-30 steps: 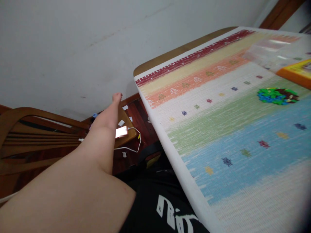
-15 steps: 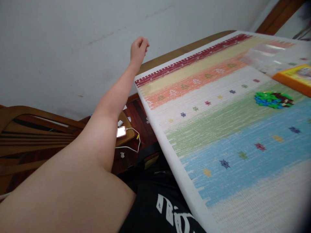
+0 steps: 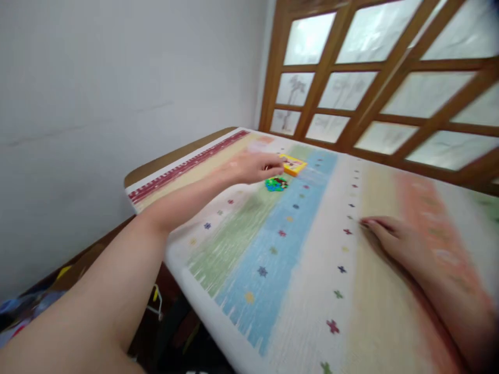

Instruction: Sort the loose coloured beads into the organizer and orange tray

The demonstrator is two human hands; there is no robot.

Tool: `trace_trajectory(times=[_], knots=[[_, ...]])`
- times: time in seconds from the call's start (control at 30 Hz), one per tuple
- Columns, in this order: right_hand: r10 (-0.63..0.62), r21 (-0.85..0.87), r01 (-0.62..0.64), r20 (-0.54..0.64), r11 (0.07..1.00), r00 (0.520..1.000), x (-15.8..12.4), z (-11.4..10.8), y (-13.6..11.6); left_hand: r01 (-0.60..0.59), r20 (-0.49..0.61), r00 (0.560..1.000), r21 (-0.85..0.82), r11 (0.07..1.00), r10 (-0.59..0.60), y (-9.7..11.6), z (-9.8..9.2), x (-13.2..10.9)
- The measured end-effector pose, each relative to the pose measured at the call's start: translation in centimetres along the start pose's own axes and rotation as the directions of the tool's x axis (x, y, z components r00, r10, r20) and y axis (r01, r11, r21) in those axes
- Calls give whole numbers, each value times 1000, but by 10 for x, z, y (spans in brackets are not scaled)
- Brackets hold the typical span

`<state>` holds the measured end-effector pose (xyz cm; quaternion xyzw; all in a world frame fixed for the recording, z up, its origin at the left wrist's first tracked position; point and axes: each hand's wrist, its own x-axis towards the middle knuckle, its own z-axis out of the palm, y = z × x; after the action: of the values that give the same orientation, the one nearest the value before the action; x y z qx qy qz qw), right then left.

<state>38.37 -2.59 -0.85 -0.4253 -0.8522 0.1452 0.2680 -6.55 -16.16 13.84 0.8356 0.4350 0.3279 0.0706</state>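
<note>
My left hand point(image 3: 259, 167) reaches over the far part of the table, fingers curled and thumb close to them. Whatever it may hold is hidden. Just below its fingertips lies a small heap of green, blue and dark brown pieces point(image 3: 276, 184), too small to make out singly. Beyond the fingers is a flat yellow box point(image 3: 292, 164) with an orange edge, partly covered by the hand. My right hand point(image 3: 384, 231) rests low over the tablecloth on the right, its fingers bent together. I cannot see anything between them.
A striped tablecloth point(image 3: 296, 291) with small star and flower prints covers the table. Clear plastic point(image 3: 263, 145) shows faintly near the box. A white wall point(image 3: 117, 67) stands at left and a wood-framed glass partition point(image 3: 346, 65) behind.
The view has swung right and up. My left hand has moved from beyond the table's left edge to above the heap. My right hand has come into view.
</note>
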Motion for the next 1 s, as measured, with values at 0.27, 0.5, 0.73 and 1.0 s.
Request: trace_trajectory(times=[0.27,0.5,0.73,1.0], knots=[[-40,28,39,47,999,998,-2,-13,-19,-191,318,935,75,979,158,0,150,61],[-62,23,61,48,998,997,-6,-20,-24,-104,293,955,150,983,56,-12,177,69],[-54,56,52,28,997,998,-7,-16,-24,-39,209,978,117,992,14,-34,166,51],[-25,147,71,-293,987,956,-1,-55,-48,-28,174,985,94,995,12,-40,167,48]])
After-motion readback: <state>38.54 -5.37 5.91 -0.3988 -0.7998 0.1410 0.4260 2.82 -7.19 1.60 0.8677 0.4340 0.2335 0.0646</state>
